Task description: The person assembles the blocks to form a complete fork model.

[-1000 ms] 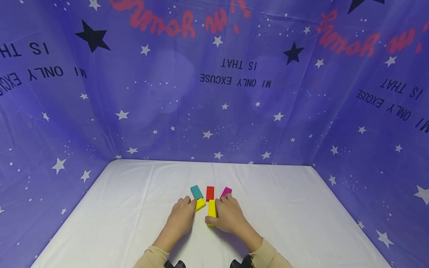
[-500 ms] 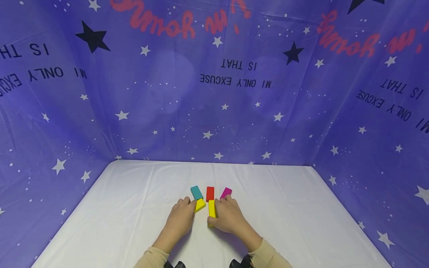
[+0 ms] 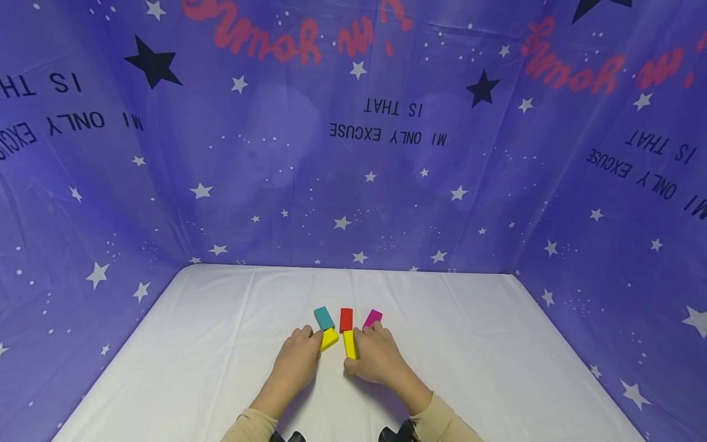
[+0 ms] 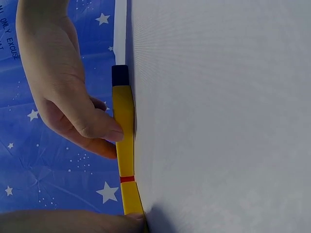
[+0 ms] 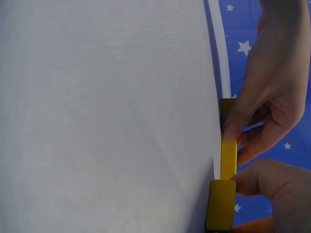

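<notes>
In the head view my left hand [image 3: 298, 356] holds a yellow block [image 3: 329, 339] by its left part, which the fingers hide. The thumb shows on that block [image 5: 229, 158] in the right wrist view. My right hand [image 3: 377, 354] grips a second yellow block [image 3: 350, 345] along its length, index finger at the far end and thumb at the near end. This block lies just in front of a red block [image 3: 346, 320]. Beyond the left hand's block sits a teal block [image 3: 324, 318], close against it. A magenta block [image 3: 374, 317] lies past my right fingertips, partly hidden.
A white cloth [image 3: 453, 344] covers the table. Purple-blue star-printed curtains [image 3: 353, 184] stand along the back and both sides. Black devices [image 3: 397, 431] sit at both wrists, by the beige sleeves [image 3: 444, 420].
My right thumb and the near end of its yellow block have shifted slightly right, so the block now slants a little. The left hand and the other blocks stay nearly where they were.
</notes>
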{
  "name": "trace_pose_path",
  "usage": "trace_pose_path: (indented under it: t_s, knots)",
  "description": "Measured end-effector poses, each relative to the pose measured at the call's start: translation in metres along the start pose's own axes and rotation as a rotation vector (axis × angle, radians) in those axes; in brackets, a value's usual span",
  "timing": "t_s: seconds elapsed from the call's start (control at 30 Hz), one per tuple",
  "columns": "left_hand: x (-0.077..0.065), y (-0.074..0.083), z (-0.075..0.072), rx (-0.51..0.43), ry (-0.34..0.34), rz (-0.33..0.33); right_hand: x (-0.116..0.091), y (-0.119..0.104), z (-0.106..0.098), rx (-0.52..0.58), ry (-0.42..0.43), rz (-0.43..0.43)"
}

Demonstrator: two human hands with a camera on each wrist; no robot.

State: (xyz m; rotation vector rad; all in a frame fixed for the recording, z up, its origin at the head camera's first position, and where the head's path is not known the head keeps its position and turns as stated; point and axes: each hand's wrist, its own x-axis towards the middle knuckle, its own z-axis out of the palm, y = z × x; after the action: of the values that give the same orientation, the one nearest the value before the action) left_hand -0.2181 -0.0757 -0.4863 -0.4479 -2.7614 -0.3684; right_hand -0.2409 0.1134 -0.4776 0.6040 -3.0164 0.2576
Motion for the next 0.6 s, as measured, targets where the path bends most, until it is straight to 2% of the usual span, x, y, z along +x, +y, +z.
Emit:
trace_pose_path:
  t_s: [0.4,0.6]
  knots:
    - [-0.0005,0.0006,-0.0009,0.015,0.001,-0.015,-0.0001,0.0004,-0.0029,0.003,-0.019,0.003]
    - [-0.0021,0.0004,-0.0014,0.023,0.017,-0.019,-0.0005,0.0001,-0.0034,0.002,-0.003,0.008]
